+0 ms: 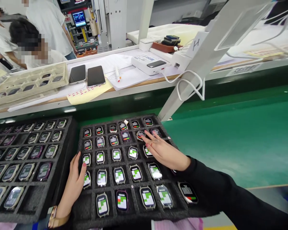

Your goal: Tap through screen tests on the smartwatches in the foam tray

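Observation:
A black foam tray (132, 186) lies before me, its square compartments holding smartwatches with lit screens. My left hand (73, 180) rests over the tray's left rim, fingers stretched and thumb apart, beside a watch (86, 179) that it partly covers. Over the upper right compartments, my right hand (164, 151) is spread open. Its fingertips are at a watch (141, 135) with text and a red-green bar; whether they press its screen I cannot tell. Several watches show green and white blocks, such as one in a purple case (122, 200). My right forearm hides part of the right column.
Another foam tray (36, 196) of watches stands at left. Beyond is a bench with two phones (96, 76), a pale compartment tray (31, 84) and a white box (148, 65). A slanted post (180, 86) with a looped cable rises behind the tray. People (45, 28) are at far left.

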A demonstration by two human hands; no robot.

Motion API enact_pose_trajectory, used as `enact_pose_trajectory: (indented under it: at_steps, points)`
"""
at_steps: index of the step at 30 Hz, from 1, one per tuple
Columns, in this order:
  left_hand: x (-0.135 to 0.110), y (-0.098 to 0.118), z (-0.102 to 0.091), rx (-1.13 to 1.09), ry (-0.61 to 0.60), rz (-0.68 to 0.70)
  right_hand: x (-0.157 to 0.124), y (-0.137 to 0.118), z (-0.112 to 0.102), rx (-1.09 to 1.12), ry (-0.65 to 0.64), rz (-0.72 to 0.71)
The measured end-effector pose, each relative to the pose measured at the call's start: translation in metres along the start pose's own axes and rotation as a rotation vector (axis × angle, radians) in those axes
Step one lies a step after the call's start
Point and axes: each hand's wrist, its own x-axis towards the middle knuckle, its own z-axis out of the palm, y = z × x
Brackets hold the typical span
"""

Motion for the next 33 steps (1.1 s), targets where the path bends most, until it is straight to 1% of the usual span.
enact_pose_trajectory:
  at_steps: [5, 8, 12, 15, 18, 22, 25, 28, 31, 33]
  points:
    - [-0.001, 0.001, 0.002, 0.029, -0.009, -0.013, 0.016, -0.024, -0.012, -0.018, 0.022, -0.081]
    - [-0.001, 0.002, 0.002, 0.030, -0.011, 0.004, 0.029, -0.033, -0.005, -0.030, 0.036, -0.116]
    - [-0.002, 0.006, 0.001, 0.023, -0.025, -0.002, 0.040, -0.032, 0.010, -0.094, -0.010, -0.140]
    - [-0.004, 0.011, 0.000, 0.048, -0.059, -0.012, 0.047, -0.038, 0.010, -0.091, -0.010, -0.170]
    - [-0.006, 0.018, -0.004, 0.110, -0.105, 0.004, 0.057, -0.052, 0.006, -0.054, -0.017, -0.236]
    - [-0.006, 0.027, -0.009, 0.248, -0.173, 0.055, 0.073, -0.067, 0.014, -0.081, -0.083, -0.308]
    - [0.000, 0.031, -0.008, 0.332, -0.148, 0.100, 0.082, -0.075, 0.020, -0.116, -0.124, -0.304]
    - [0.009, 0.030, -0.001, 0.383, -0.088, 0.142, 0.089, -0.085, 0.019, -0.099, -0.099, -0.307]
    - [0.015, 0.027, 0.006, 0.405, -0.062, 0.146, 0.097, -0.098, 0.019, -0.054, -0.072, -0.334]
    - [0.016, 0.025, 0.008, 0.396, -0.043, 0.153, 0.104, -0.105, 0.022, -0.029, -0.069, -0.348]
